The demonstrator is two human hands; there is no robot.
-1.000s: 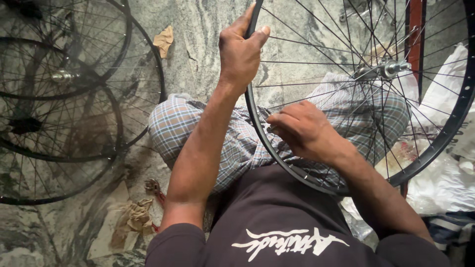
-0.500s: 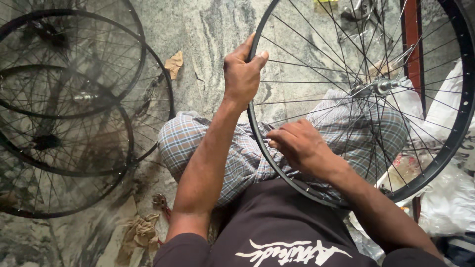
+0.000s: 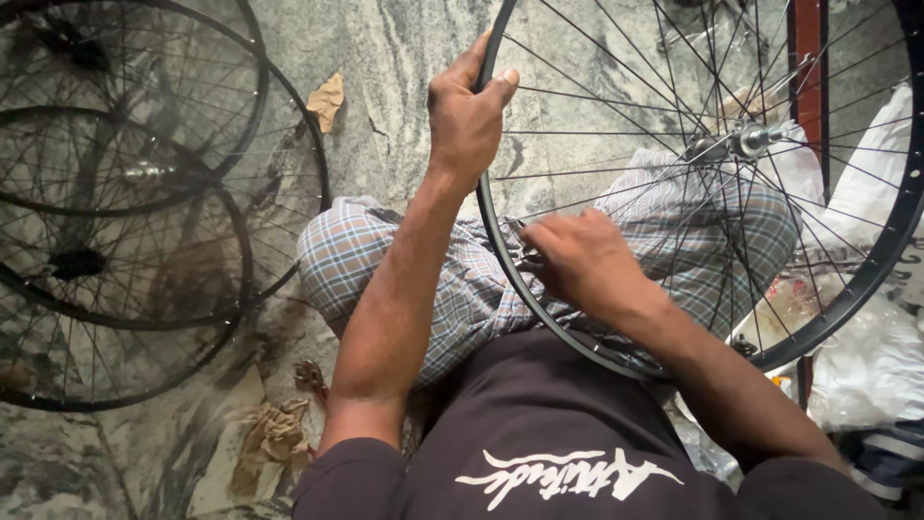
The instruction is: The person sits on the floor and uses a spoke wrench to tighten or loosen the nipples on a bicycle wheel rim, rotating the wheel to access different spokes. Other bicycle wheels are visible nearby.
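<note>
A black bicycle wheel rim (image 3: 871,265) with thin metal spokes and a silver hub (image 3: 746,142) stands upright over my lap. My left hand (image 3: 467,116) grips the rim's upper left edge, thumb over the top. My right hand (image 3: 582,265) reaches through the spokes at the rim's lower left, fingers pinched near where a spoke meets the rim; what the fingertips hold is hidden. My legs in checked cloth (image 3: 385,270) lie under the wheel.
Several black spoked wheels (image 3: 125,221) lie stacked flat on the stone floor at the left. A red upright stand bar (image 3: 808,67) rises behind the wheel. White plastic bags (image 3: 866,366) lie at the right. Paper scraps (image 3: 325,99) and a rag (image 3: 274,433) lie on the floor.
The view has shifted, so the wheel and my hands sit lower and more to the right. My left hand stays on the rim; my right hand has moved slightly along the rim's inside.
</note>
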